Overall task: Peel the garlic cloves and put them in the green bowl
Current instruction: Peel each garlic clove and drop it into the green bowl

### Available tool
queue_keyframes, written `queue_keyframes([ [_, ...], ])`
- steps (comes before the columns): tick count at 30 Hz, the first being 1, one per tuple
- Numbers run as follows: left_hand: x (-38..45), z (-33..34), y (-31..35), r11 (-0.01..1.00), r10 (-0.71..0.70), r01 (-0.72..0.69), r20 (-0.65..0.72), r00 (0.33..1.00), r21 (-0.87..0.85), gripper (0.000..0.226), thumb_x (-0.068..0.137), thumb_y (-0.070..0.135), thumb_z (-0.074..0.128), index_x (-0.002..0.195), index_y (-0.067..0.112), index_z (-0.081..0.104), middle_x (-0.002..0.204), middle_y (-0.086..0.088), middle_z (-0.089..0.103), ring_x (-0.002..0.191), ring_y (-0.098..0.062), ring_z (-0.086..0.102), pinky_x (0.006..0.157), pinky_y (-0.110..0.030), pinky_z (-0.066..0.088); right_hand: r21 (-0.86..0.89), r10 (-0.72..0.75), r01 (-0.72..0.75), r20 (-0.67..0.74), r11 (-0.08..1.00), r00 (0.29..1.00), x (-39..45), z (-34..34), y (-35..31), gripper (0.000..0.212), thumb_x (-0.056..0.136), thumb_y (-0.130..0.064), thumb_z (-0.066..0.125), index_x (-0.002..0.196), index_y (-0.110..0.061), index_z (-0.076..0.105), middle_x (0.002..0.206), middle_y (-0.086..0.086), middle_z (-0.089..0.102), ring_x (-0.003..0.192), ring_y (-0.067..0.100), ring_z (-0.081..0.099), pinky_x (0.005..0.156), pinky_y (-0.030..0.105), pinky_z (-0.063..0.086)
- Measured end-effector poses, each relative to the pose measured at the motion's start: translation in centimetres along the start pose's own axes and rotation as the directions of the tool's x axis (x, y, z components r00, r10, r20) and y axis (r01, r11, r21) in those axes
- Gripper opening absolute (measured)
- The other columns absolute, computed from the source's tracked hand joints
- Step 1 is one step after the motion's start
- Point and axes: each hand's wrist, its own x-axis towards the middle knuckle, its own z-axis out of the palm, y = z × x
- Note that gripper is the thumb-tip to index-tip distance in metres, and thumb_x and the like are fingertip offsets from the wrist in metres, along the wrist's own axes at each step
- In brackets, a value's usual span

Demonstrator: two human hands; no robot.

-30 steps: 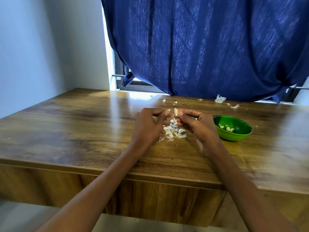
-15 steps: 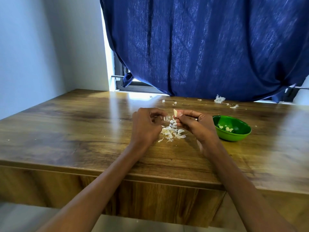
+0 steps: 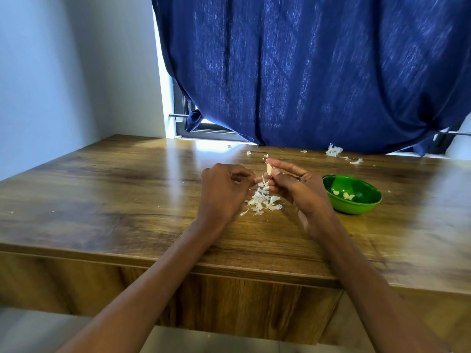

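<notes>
My right hand (image 3: 298,189) pinches a pale garlic clove (image 3: 269,169) upright between thumb and fingertips, above a heap of white peel scraps (image 3: 263,200). Just left of the clove, my left hand (image 3: 224,192) has its fingers curled; whether a bit of skin is in them I cannot tell. The green bowl (image 3: 367,202) sits on the table right of my right hand, with a few peeled cloves (image 3: 344,195) inside.
The wooden table (image 3: 102,200) runs to a front edge near me. More peel scraps (image 3: 334,150) lie at the back by the dark blue curtain (image 3: 305,72). A white wall stands to the left.
My left hand has drawn back slightly to the left of the clove. The clove in my right hand sits a little higher and more exposed.
</notes>
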Motion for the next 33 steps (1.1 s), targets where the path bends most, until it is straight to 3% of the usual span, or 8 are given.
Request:
queue_keyframes([
  [3, -0.1, 0.4, -0.2, 0.998, 0.062, -0.063, 0.102, 0.993, 0.008, 0.018, 0.099, 0.005, 0.062, 0.106, 0.012, 0.078, 0.083, 0.003, 0.076, 0.061, -0.008, 0.073, 0.057, -0.027, 0.061, -0.030, 0.033, -0.033, -0.002, 0.999, 0.999, 0.0, 0.2, 0.0, 0.020, 0.091, -0.006, 0.068, 0.106, -0.016, 0.074, 0.093, 0.009, 0.078, 0.081, 0.015, 0.072, 0.081, 0.027, 0.061],
  [5, 0.0, 0.6, -0.5, 0.990, 0.120, -0.128, 0.112, 0.986, 0.065, 0.024, 0.096, 0.001, 0.062, 0.112, 0.012, 0.076, 0.094, 0.000, 0.078, 0.066, -0.008, 0.073, 0.063, -0.032, 0.062, -0.032, 0.049, -0.049, 0.001, 0.998, 0.999, -0.1, 0.3, -0.1, 0.015, 0.091, -0.006, 0.069, 0.104, -0.013, 0.073, 0.090, 0.008, 0.078, 0.082, 0.016, 0.074, 0.081, 0.028, 0.061],
  [8, 0.0, 0.6, -0.6, 0.971, 0.203, -0.209, 0.066, 0.977, 0.116, 0.019, 0.088, 0.007, 0.073, 0.105, 0.015, 0.077, 0.098, 0.006, 0.076, 0.066, -0.008, 0.071, 0.067, -0.035, 0.060, -0.014, 0.060, -0.060, 0.019, 0.998, 0.998, -0.2, 0.3, -0.3, 0.009, 0.091, -0.009, 0.069, 0.100, -0.009, 0.072, 0.090, 0.013, 0.078, 0.086, 0.020, 0.075, 0.083, 0.028, 0.061],
  [11, -0.1, 0.5, -0.5, 0.969, 0.224, -0.226, 0.033, 0.974, 0.096, 0.014, 0.085, 0.008, 0.078, 0.097, 0.015, 0.078, 0.092, 0.009, 0.075, 0.061, -0.009, 0.070, 0.059, -0.036, 0.060, 0.015, 0.071, -0.071, 0.049, 0.997, 0.996, -0.3, 0.2, -0.4, 0.008, 0.092, -0.008, 0.068, 0.098, -0.006, 0.072, 0.090, 0.015, 0.077, 0.082, 0.018, 0.075, 0.080, 0.025, 0.061],
  [18, -0.2, 0.3, 0.1, 0.987, 0.158, -0.159, -0.026, 0.987, -0.033, 0.015, 0.087, 0.001, 0.074, 0.085, 0.016, 0.073, 0.078, 0.015, 0.069, 0.052, -0.017, 0.067, 0.043, -0.041, 0.055, 0.053, 0.123, -0.131, 0.136, 0.990, 0.983, -0.3, 0.2, -0.5, 0.014, 0.091, -0.014, 0.069, 0.101, -0.005, 0.072, 0.097, 0.011, 0.078, 0.081, 0.011, 0.072, 0.073, 0.020, 0.060],
  [22, -0.2, 0.4, 0.2, 0.989, 0.128, -0.125, 0.036, 0.991, -0.076, 0.010, 0.093, -0.003, 0.063, 0.091, 0.006, 0.066, 0.086, 0.007, 0.067, 0.052, -0.018, 0.066, 0.039, -0.027, 0.048, 0.112, 0.122, -0.143, 0.180, 0.983, 0.976, -0.4, 0.2, -0.5, 0.019, 0.090, -0.007, 0.068, 0.108, -0.008, 0.071, 0.095, 0.010, 0.078, 0.078, 0.010, 0.071, 0.072, 0.020, 0.060],
  [30, -0.2, 0.5, 0.3, 0.979, 0.008, 0.020, 0.135, 0.991, -0.204, 0.008, 0.100, -0.002, 0.056, 0.096, 0.005, 0.057, 0.101, -0.011, 0.057, 0.054, -0.018, 0.064, 0.036, -0.031, 0.051, -0.094, -0.042, 0.050, 0.093, 0.994, 0.995, -0.5, 0.5, -0.1, 0.013, 0.087, -0.004, 0.071, 0.094, -0.014, 0.073, 0.082, 0.000, 0.077, 0.076, 0.007, 0.073, 0.065, 0.019, 0.057],
  [33, -0.1, 0.4, 0.5, 0.969, -0.039, 0.082, 0.180, 0.983, -0.233, 0.004, 0.101, 0.005, 0.058, 0.099, 0.003, 0.055, 0.085, -0.018, 0.058, 0.043, -0.014, 0.061, 0.034, -0.028, 0.047, -0.158, -0.108, 0.116, 0.059, 0.981, 0.992, -0.4, 0.5, 0.0, 0.010, 0.087, -0.007, 0.073, 0.093, -0.014, 0.075, 0.084, -0.002, 0.077, 0.072, 0.004, 0.071, 0.064, 0.017, 0.055],
])
